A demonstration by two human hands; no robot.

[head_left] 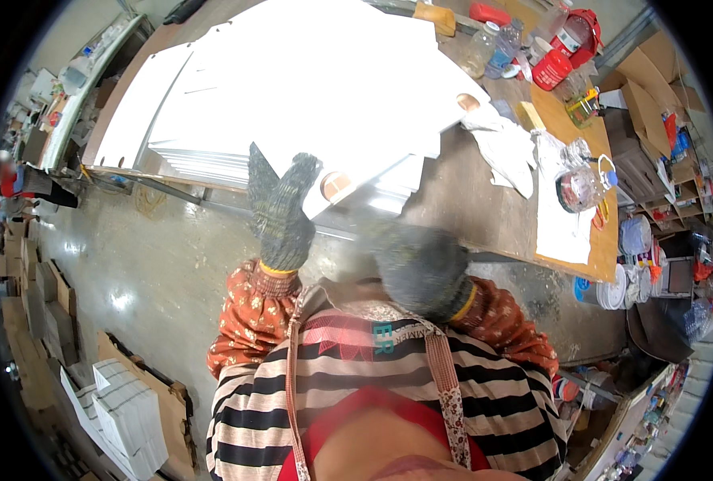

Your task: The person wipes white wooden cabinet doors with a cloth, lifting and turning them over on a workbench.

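Both hands wear dark grey knitted gloves with yellow cuffs. My left hand is raised at the front of the table, its fingers stretched up and apart. Its side is against or very close to the corner of a white panel that has a round tan-looking hole. That panel lies slanted across a stack of white panels. My right hand is in front of the table edge, close to my body. It is smeared by motion, and its fingers cannot be made out.
On the table's right are a crumpled white cloth, a clear plastic jug, and several bottles beside a red container. Cardboard boxes stand beyond. Wrapped white stacks lie on the floor at left; buckets stand at right.
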